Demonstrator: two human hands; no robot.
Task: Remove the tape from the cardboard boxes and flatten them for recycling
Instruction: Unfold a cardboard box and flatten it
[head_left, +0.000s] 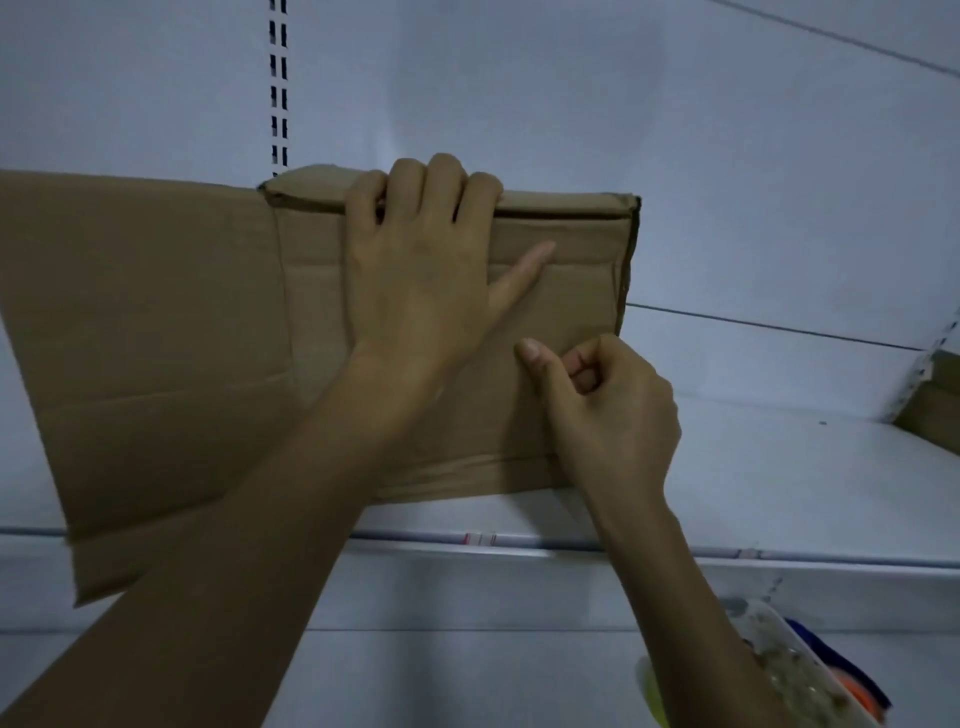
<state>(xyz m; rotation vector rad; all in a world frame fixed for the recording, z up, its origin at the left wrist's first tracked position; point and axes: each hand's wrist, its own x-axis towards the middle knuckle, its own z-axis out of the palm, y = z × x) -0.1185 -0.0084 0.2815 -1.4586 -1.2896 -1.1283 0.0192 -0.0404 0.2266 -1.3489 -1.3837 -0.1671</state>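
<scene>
A brown cardboard box (171, 332) stands on a white shelf (779, 493), with one large flap spread out to the left and hanging past the shelf's front edge. My left hand (421, 265) grips the box's top edge, fingers curled over it and thumb stretched out along the front face. My right hand (608, 410) is low on the front face near the right corner, fingers curled, thumb tip pressed against the cardboard. A strip of brown tape (457, 467) runs along the bottom seam. Whether the right hand pinches tape cannot be told.
White back panels with a slotted upright (278, 88) rise behind the box. Another piece of cardboard (935, 410) lies at the shelf's far right. Below the shelf at the lower right sit packaged goods (800, 670) in clear wrap with orange and blue.
</scene>
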